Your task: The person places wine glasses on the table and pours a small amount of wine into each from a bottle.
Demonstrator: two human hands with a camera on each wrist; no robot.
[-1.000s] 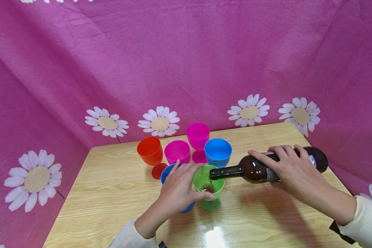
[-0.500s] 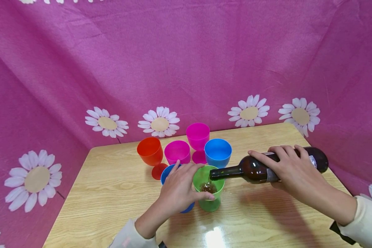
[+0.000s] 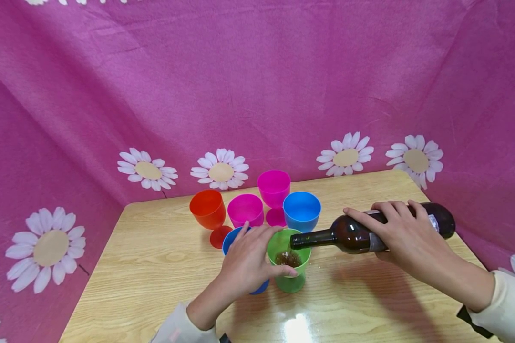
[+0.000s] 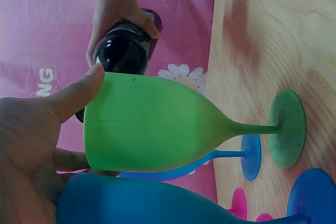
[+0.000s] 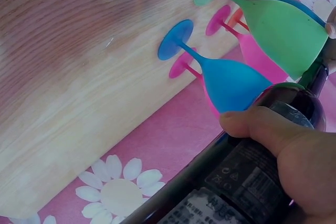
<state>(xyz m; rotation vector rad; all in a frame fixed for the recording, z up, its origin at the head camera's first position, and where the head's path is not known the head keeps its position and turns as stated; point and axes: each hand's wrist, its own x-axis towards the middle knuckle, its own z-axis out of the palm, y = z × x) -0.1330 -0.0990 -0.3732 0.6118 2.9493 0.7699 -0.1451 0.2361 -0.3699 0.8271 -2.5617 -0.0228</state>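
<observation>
My right hand (image 3: 405, 233) grips a dark glass wine bottle (image 3: 352, 233) round its body, tilted nearly level. The bottle's mouth sits over the rim of a green goblet (image 3: 291, 284), and a thin stream runs down into brown, bubbly liquid (image 3: 288, 259) inside. My left hand (image 3: 249, 259) holds the green goblet near its rim, thumb on the near side and fingers behind. In the left wrist view the green goblet (image 4: 152, 124) stands upright on its foot, with a dark blue goblet (image 4: 115, 203) close beside it, below the hand.
Behind the green goblet stand a light blue goblet (image 3: 302, 209), two pink goblets (image 3: 273, 186) and an orange-red goblet (image 3: 208, 212). All are on a wooden table (image 3: 154, 267). A pink cloth (image 3: 257, 95) with white daisies hangs round the table's back and sides.
The brown liquid in the green goblet has risen and spread wider, with more bubbles. Both hands and the bottle have stayed almost still.
</observation>
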